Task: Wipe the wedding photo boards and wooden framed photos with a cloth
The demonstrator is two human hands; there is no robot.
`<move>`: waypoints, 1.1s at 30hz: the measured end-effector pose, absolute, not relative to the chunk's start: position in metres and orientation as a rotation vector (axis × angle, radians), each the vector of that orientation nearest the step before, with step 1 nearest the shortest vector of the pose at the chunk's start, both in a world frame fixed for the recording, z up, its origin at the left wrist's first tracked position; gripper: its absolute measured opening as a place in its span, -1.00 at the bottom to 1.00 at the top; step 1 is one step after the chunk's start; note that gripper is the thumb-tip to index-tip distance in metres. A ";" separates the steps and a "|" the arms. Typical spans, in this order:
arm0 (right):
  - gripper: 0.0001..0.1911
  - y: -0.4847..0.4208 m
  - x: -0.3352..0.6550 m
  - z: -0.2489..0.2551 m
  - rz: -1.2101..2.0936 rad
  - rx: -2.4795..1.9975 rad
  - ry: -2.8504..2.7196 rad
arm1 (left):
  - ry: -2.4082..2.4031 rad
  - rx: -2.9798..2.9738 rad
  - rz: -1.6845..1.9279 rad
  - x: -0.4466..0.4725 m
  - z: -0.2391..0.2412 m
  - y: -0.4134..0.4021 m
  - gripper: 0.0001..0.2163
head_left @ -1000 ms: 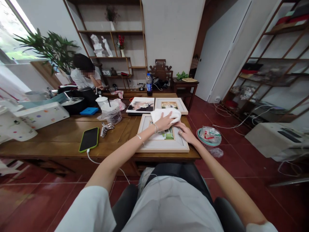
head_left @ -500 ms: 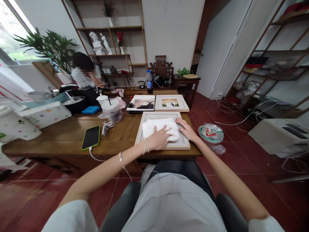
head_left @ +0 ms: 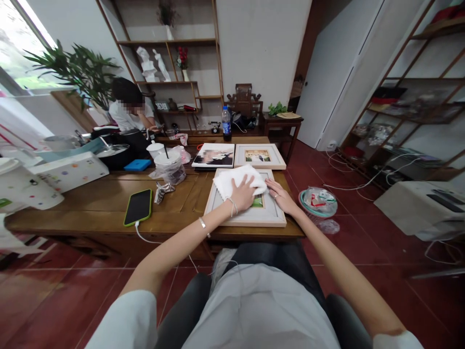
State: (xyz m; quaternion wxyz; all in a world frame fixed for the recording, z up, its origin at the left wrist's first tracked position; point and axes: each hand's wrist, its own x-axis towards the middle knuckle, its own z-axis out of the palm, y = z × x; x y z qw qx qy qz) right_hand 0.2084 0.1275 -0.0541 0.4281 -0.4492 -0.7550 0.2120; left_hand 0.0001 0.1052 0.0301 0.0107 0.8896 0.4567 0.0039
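Note:
Flat on a white cloth [head_left: 227, 184], my left hand [head_left: 242, 192] has its fingers spread and presses the cloth onto a picture frame [head_left: 250, 221]. The frame is pale wood with a light mat and lies at the table's front edge. A green strip of its picture shows below the cloth; the rest is covered. My right hand [head_left: 282, 196] rests on the frame's right side, fingers stretched out and holding nothing. Just behind lie a second framed picture [head_left: 257, 156] and a photo panel [head_left: 214, 156] showing dark and white clothing.
On the wooden table [head_left: 181, 208] are a charging phone [head_left: 138, 207], a lidded plastic cup [head_left: 170, 167], a blue box [head_left: 137, 165] and a cola bottle [head_left: 226, 125]. Another person [head_left: 129, 111] sits at the far left. A basket [head_left: 317, 201] stands on the floor at right.
My left hand has slid the cloth away from me, toward the frame's far edge, uncovering a green part of the picture. My right hand has stayed at the frame's right side.

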 end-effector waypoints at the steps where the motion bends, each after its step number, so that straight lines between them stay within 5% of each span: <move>1: -0.53 0.127 0.208 -0.054 0.530 -1.129 -1.883 | 1.446 2.766 0.028 0.002 0.029 0.111 -0.57; 18: -0.57 0.126 0.210 -0.050 0.526 -1.103 -1.891 | 0.806 2.869 -0.218 -0.023 0.056 0.030 -0.59; 33: -0.51 0.130 0.217 -0.055 0.490 -1.114 -1.964 | 1.476 2.825 0.060 -0.052 0.040 0.117 -0.56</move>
